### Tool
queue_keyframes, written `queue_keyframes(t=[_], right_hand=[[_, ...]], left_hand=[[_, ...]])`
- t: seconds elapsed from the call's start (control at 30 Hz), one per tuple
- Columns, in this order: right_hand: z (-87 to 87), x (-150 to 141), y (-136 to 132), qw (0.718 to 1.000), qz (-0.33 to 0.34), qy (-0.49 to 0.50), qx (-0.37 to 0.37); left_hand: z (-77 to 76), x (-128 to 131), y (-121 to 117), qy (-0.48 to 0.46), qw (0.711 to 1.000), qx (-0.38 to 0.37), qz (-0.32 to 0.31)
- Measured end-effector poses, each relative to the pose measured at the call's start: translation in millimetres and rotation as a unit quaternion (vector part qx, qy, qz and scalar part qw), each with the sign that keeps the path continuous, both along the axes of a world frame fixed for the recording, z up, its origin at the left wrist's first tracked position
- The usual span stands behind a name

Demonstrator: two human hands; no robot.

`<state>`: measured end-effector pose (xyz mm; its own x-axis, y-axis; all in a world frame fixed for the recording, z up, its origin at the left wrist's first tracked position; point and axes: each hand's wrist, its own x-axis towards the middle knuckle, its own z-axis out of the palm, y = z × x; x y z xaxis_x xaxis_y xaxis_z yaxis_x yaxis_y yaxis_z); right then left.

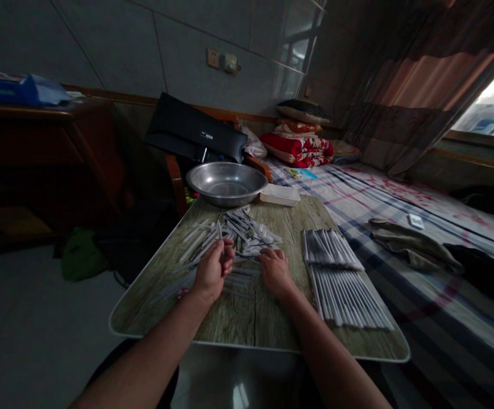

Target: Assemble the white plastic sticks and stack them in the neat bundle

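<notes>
My left hand (212,271) is closed, its thumb and forefinger pinching a slim white pen-like piece (219,229) that points up. To its right, my right hand (275,271) rests low at the near edge of a loose pile of white pen-like parts (240,224). Its fingers are bent together over the parts; what they hold, if anything, is hidden. Clear thin tubes (240,279) lie flat on the table (268,326) between and beside my hands. At the right, slim white pens (349,295) lie side by side in two rows.
A wide metal basin (227,182) stands at the table's far end, beside a shallow white tray (279,195). Behind it a black box-like case (195,130) leans on a wooden chair. A bed with a checked sheet (336,199) runs along the right. A wooden desk (29,136) is at left.
</notes>
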<state>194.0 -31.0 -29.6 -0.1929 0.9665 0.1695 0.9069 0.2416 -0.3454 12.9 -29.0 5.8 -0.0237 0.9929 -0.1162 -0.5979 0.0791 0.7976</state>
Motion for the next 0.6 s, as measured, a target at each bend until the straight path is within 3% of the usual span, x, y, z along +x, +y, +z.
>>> queue_keyframes(t=[0.47,0.6], right_hand=[[8.6,3.6,-0.4,0.998,-0.056,0.021,0.029],[4.4,0.7,-0.8,0.999,-0.033,-0.007,0.013]], left_hand=[[-4.8,2.1,-4.1,0.062,0.997,0.012,-0.033],[-4.6,5.2,-7.0,0.110,0.992,0.026,-0.056]])
